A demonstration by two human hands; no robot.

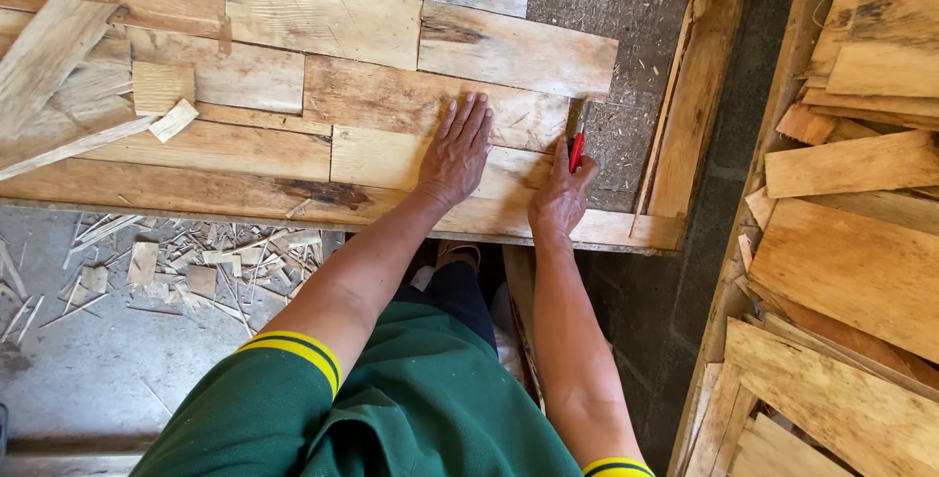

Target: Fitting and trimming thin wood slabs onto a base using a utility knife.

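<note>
My left hand (457,151) lies flat, fingers spread, on a pale wooden board (391,159) set among other boards on a work surface. My right hand (560,193) grips a red-handled tool (576,149), its tip touching the right end of the same board next to a rough dark patch of chipboard (618,135). More boards (411,95) lie edge to edge above and to the left, forming a patchwork panel.
A raised wooden rail (694,95) borders the panel on the right. A stack of thin wood pieces (851,242) fills the right side. Loose offcuts (161,86) rest at the upper left. Splinters and scraps (186,262) litter the grey floor below.
</note>
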